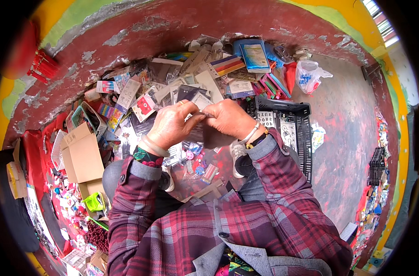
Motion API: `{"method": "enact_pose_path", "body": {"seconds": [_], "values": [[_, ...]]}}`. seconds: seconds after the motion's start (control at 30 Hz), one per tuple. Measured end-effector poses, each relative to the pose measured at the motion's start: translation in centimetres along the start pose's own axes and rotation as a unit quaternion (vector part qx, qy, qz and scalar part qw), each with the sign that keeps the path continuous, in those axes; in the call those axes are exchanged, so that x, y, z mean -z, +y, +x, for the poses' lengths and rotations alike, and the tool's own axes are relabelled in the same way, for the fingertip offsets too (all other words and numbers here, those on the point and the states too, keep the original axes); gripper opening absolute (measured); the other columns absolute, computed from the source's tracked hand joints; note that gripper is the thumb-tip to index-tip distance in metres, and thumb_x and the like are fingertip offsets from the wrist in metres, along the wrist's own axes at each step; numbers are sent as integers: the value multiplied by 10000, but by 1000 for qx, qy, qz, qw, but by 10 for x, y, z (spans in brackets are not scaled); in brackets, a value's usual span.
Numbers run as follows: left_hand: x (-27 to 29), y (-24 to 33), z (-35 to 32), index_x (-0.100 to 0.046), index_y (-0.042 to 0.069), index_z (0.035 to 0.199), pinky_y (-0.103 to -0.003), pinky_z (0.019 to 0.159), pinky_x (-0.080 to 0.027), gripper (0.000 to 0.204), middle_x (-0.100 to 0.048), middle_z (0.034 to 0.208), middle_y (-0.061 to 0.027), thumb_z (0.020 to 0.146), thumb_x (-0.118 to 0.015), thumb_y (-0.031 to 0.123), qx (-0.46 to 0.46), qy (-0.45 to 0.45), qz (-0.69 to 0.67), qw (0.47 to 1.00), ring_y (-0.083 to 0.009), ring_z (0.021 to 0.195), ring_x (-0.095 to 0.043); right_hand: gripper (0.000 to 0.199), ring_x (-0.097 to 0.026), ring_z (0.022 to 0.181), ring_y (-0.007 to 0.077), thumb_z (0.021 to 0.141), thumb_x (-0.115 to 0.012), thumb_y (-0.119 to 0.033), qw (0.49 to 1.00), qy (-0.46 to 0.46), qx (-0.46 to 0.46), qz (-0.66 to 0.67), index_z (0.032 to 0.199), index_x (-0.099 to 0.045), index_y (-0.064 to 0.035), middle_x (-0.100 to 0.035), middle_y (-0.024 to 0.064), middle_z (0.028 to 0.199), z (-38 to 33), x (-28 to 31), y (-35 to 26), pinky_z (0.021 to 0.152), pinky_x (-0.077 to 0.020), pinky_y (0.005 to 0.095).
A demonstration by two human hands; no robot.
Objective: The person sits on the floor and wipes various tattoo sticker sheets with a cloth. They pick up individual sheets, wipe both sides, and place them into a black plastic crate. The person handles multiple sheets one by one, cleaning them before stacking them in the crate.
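Note:
My left hand (171,125) and my right hand (228,118) meet in front of my chest, both pinching a dark flat packet (208,134) that hangs between them. The fingertips touch at its top edge. Both wrists carry pale bangles and plaid sleeves. Below the hands, on the red floor, lie small colourful trinkets (196,162) and my white shoes (237,154).
A heap of flat packets and cards (182,87) spreads ahead on the floor. A black plastic crate (292,129) stands to the right, an open cardboard box (83,154) to the left. A white plastic bag (311,74) lies far right. More goods line the left edge.

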State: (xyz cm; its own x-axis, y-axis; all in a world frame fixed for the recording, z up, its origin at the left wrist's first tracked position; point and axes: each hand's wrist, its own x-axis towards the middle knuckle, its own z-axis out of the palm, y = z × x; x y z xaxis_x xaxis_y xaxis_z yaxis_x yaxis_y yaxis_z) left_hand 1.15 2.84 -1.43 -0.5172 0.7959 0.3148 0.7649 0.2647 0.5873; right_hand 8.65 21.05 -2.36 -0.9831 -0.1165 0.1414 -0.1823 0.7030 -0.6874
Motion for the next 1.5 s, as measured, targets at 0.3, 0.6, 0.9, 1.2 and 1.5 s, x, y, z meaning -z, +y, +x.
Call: {"method": "enact_pose_path", "body": {"seconds": [0.3, 0.6, 0.9, 1.2, 1.5], "values": [[10, -7, -2, -634, 57, 767, -397, 565, -465, 67, -595, 666, -125, 753, -668, 114, -100, -18, -68, 992, -322, 640, -593, 103, -504, 528, 296, 741, -618, -158, 998, -59, 27, 26, 743, -606, -56, -524, 168, 633, -3, 6, -5, 511, -403, 327], [36, -9, -4, -630, -6, 781, -315, 581, -454, 54, -612, 674, -121, 754, -668, 20, -46, 23, -82, 995, -246, 628, -597, 152, -370, 499, 193, 773, -670, -183, 990, -100, -56, 77, 766, -632, -36, -493, 163, 596, -4, 23, 1, 501, -386, 308], [54, -16, -9, -636, -26, 785, -266, 577, -446, 41, -620, 676, -91, 764, -659, 1, -29, 72, -100, 992, -163, 604, -584, 179, -413, 494, 216, 759, -671, -201, 991, -107, -38, 70, 749, -618, -30, -512, 171, 602, -7, 43, 10, 522, -391, 338], [53, -26, -11, -657, -10, 780, -238, 531, -392, 98, -573, 616, -16, 798, -681, 83, 62, 92, -221, 969, -78, 578, -492, 157, -430, 614, 44, 801, -670, -126, 975, -88, -65, 193, 782, -616, 20, -537, 15, 605, -10, 59, 6, 560, -390, 245], [49, -36, -16, -670, 19, 776, -193, 484, -305, 109, -500, 594, 66, 821, -679, 118, 188, 128, -376, 898, -20, 538, -408, 122, -501, 695, 36, 798, -685, -107, 920, 40, -103, 376, 804, -642, 7, -587, -38, 722, -10, 59, 8, 631, -403, 205]]}}
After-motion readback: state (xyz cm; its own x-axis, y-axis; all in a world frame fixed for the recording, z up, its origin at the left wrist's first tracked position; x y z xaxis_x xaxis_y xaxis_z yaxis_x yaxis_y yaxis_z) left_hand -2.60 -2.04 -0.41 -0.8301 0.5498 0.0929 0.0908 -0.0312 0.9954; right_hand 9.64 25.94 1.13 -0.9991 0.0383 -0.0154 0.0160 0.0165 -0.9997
